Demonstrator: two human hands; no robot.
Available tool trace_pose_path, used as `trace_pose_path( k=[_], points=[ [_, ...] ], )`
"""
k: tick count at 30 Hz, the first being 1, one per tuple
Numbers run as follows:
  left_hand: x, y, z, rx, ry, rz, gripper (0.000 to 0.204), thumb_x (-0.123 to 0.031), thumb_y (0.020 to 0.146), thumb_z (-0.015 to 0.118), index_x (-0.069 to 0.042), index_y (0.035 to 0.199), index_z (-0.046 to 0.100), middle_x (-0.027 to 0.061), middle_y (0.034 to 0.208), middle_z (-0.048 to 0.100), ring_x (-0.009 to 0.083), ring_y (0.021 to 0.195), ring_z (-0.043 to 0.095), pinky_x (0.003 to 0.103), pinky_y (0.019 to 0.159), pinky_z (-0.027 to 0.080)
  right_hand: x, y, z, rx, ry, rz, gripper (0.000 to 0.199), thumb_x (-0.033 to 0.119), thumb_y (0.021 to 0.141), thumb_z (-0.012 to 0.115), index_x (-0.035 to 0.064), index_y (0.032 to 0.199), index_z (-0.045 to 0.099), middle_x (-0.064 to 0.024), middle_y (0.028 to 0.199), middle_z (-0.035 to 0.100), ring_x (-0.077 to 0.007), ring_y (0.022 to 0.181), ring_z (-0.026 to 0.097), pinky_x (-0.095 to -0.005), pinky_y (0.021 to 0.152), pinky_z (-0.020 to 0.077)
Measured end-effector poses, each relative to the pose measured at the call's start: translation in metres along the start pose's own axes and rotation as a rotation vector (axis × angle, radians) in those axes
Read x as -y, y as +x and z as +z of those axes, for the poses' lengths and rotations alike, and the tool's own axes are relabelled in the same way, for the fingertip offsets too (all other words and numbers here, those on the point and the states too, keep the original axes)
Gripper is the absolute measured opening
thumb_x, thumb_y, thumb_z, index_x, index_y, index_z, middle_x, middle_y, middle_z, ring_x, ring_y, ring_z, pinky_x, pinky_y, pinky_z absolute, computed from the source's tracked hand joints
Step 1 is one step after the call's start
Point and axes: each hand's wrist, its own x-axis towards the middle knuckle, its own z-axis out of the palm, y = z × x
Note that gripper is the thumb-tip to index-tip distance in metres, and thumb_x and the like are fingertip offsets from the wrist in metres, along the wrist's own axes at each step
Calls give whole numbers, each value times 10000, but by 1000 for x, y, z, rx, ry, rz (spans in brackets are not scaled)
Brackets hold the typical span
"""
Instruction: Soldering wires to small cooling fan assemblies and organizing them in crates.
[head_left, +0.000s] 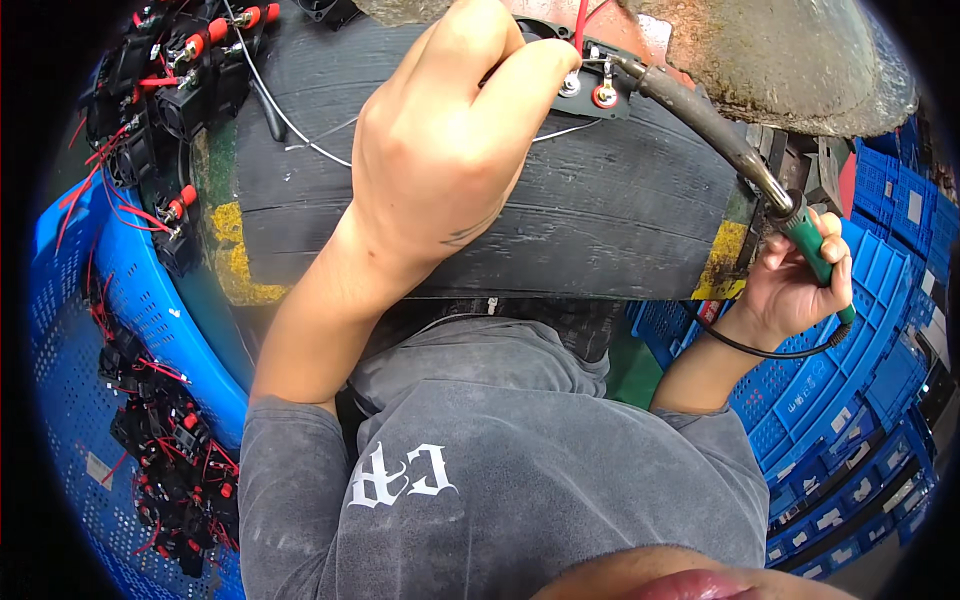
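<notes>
My left hand (440,130) is closed above the black bench top, its thumb and finger pinched on a red wire (581,22). The fingertips are partly hidden. Beside them lies a black plastic part (560,102) with metal terminals, one ringed in red (605,95). My right hand (795,275) grips the green handle of a soldering iron (715,130). The iron slants up to the left, its tip at the metal tab on the black part, close to my left fingertips. A thin silvery wire (285,118) loops over the bench and passes beneath my left hand.
The bench (600,210) has yellow-marked front corners. Black assemblies with red wires (180,100) are heaped at the left, above a blue basket (150,290) holding more. A rough brownish slab (780,60) stands at the far right. Blue crates (830,340) are stacked on the right.
</notes>
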Motion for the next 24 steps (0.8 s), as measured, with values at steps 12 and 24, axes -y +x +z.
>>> trace_pose_path(
  k=[12,24],
  points=[
    [1,0,-1,-18,-5,-4,246,46,724,795,-38,950,741,47,768,508,153,602,510,286,540,429,1,-2,-1,-10,-10,-5,312,288,965,495,35,869,651,-150,1016,594,-279,645,641,-265,462,505],
    [-1,-1,-3,0,-35,-20,250,58,728,790,-31,956,739,47,764,501,151,616,515,286,551,429,0,-1,2,-27,-8,-11,315,286,966,494,33,872,657,-140,966,587,-269,626,621,-271,469,499]
  ],
)
